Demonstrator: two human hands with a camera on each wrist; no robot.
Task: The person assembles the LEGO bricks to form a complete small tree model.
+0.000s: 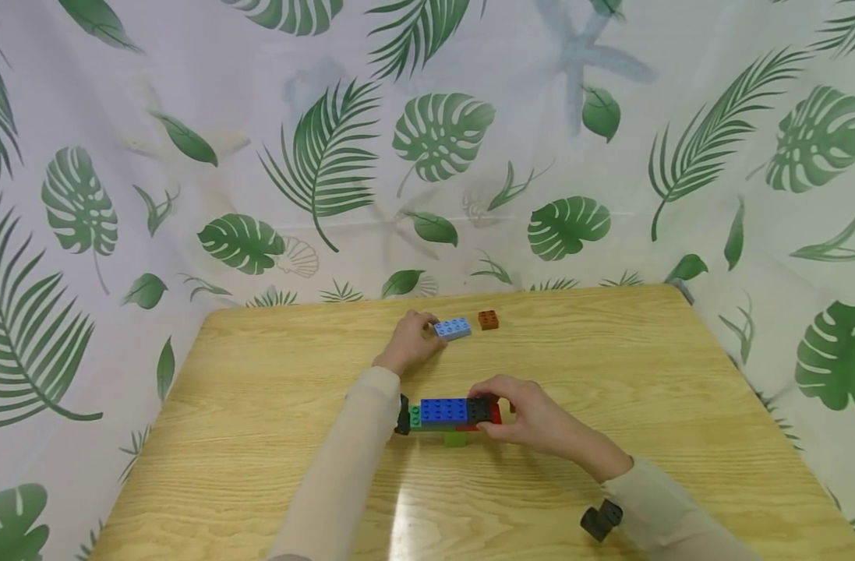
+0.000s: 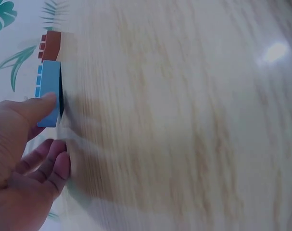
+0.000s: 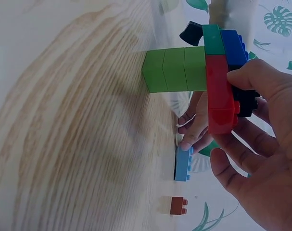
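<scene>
At the back of the table, my left hand (image 1: 411, 343) pinches the near end of a light blue toy brick (image 1: 453, 329). The thumb lies along its side in the left wrist view, with the other fingers partly hidden behind. My right hand (image 1: 535, 417) grips a black brick (image 1: 479, 409) at the right end of a block structure. That black brick sits beside a dark blue brick (image 1: 444, 410), both on top of a layer with a green brick (image 3: 213, 39) and a red brick (image 3: 219, 94). Stacked light green bricks (image 3: 174, 70) form a column beneath this layer.
A small brown brick (image 1: 488, 319) lies just right of the light blue one. The wooden table (image 1: 259, 460) meets a leaf-patterned cloth (image 1: 434, 234) at its back edge. Black wrist cameras (image 1: 601, 520) sit at both sleeves.
</scene>
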